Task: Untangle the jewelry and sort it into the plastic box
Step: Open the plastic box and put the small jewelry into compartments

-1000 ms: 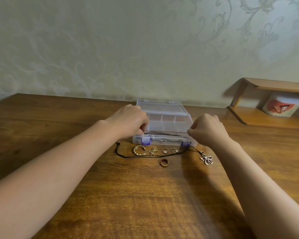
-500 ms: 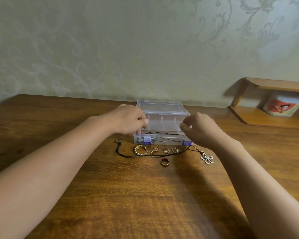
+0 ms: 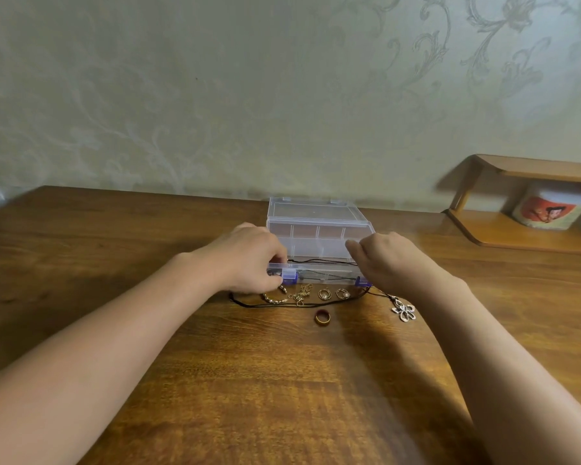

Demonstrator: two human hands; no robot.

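A clear plastic box with purple clasps stands at the table's middle, its lid tilted up at the front so the dividers show. My left hand grips its front left corner. My right hand pinches the front right corner of the lid. A black cord necklace lies across the box's front edge and loops down onto the table to a silver flower pendant. In front of the box lie a beaded gold bracelet, a tangled gold chain, two gold earrings and a red-and-gold ring.
The wooden table runs back to a patterned wall. At the right rear, a small wooden shelf holds a white container with an orange picture.
Both hands rose from the front clasps and the lid's front edge lifted. My left hand then dropped back to the front left corner; my right hand stayed raised at the lid.
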